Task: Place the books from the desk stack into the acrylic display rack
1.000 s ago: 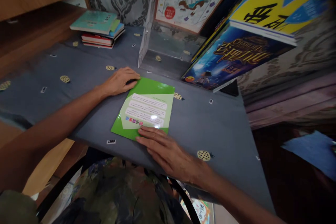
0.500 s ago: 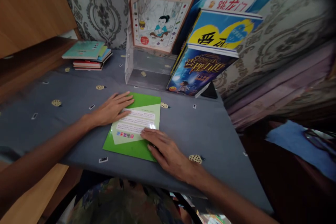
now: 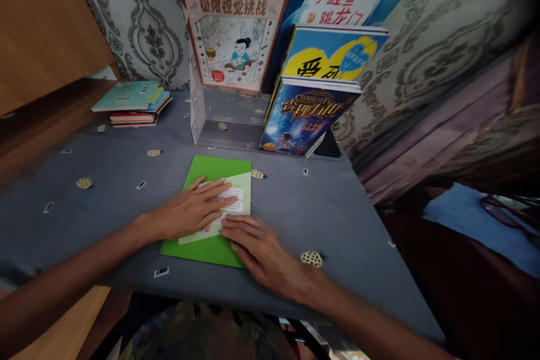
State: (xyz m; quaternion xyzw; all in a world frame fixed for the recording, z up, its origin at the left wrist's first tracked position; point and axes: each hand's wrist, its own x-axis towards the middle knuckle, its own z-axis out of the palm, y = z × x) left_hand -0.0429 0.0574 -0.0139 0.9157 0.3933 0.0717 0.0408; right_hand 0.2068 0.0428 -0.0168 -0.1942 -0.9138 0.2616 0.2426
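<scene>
A thin green book [image 3: 215, 171] lies flat on the grey tablecloth [image 3: 126, 180], back cover up, with a pale text panel. My left hand [image 3: 192, 211] rests flat across the middle of the cover, fingers stretched out. My right hand [image 3: 257, 247] lies flat on the book's near right corner, fingers spread and partly on the cloth. Neither hand grips anything.
A clear acrylic stand [image 3: 219, 118] at the back holds a tall picture book [image 3: 234, 17]. Beside it, blue books [image 3: 312, 95] lean against the wall. A small stack of books [image 3: 133, 102] sits at the back left. The table edge runs close to my body.
My left hand slid from the book's far left corner onto the middle of the cover. The right hand stayed at the near right corner. The view tilted up, showing more of the standing books.
</scene>
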